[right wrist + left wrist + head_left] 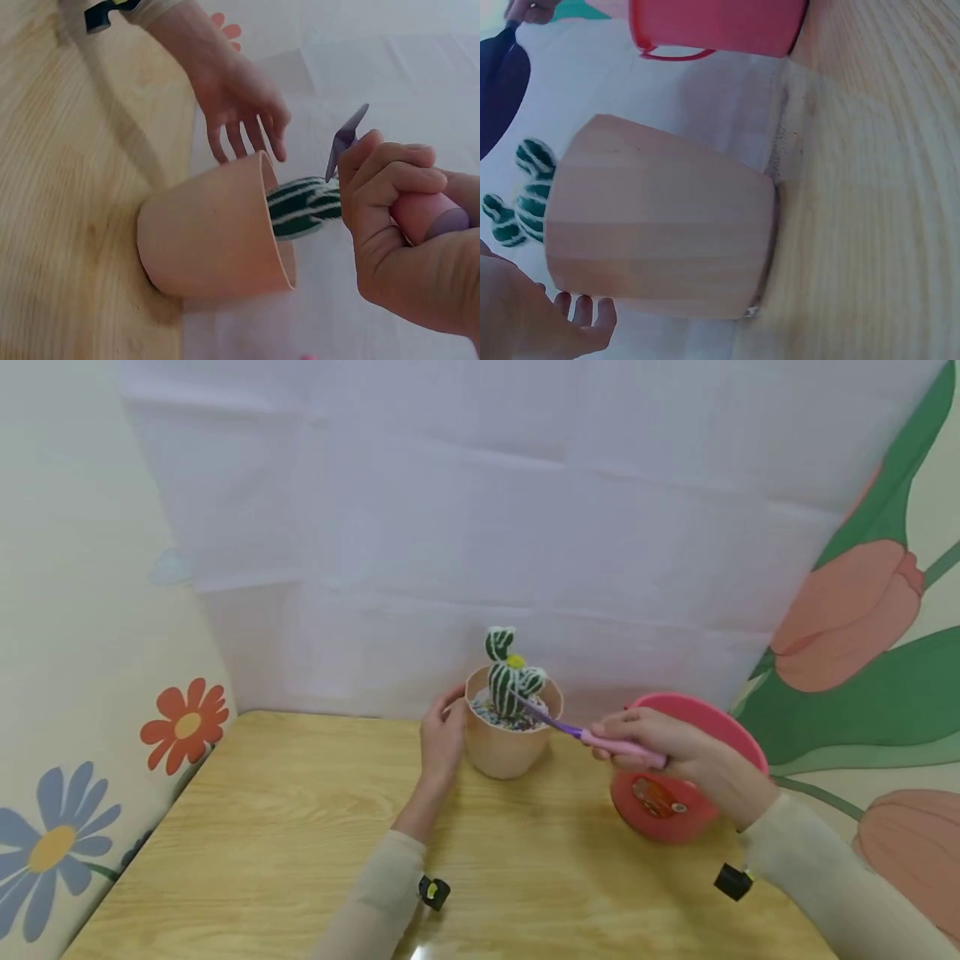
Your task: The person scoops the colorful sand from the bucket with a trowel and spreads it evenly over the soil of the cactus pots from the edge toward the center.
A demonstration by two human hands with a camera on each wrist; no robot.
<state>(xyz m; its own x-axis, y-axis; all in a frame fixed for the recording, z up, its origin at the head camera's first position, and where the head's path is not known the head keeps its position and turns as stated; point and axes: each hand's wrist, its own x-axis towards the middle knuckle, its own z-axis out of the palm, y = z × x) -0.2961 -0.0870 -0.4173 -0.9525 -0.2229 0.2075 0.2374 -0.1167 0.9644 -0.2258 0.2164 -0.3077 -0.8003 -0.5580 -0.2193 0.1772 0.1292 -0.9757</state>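
The pot [504, 753] with cactus [503, 689] is set upright on the table [300, 827]. Over its mouth, the trowel [562, 724] is slanted lengthwise from the right, gripped by the right hand [662, 732]; nearer, at the pot's left side, the left hand [442, 737] is placed, its fingers loosely extended.

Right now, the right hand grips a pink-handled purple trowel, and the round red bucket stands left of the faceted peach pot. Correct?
Not quite: the bucket stands right of the pot, as the head view shows. The right hand grips the trowel.
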